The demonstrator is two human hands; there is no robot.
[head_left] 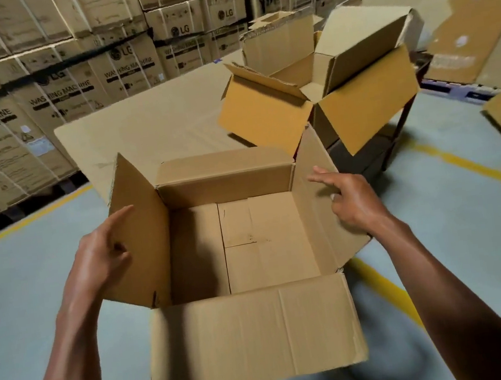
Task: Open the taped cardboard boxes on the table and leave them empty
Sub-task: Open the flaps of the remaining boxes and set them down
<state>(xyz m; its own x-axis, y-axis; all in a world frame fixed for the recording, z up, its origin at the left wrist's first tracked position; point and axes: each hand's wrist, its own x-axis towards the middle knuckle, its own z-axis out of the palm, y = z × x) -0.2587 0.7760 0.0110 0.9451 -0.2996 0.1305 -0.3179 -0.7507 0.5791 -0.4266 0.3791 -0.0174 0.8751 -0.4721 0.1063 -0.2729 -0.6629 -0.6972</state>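
The open box sits between both hands' loosely spread fingers, side flaps alongside, ungripped.

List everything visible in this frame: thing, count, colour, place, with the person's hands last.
Near open box: one, brown, flaps spread, nothing inside, between the hands.
Far open boxes: at least two, brown, on the table's right end.
Table: one, tan top, behind the near box.
Washing machine cartons: many, brown, stacked along the back left.
Floor lines: yellow, on the grey floor.
Left hand: outside the left flap, fingers loose.
Right hand: over the right flap, fingers loose.
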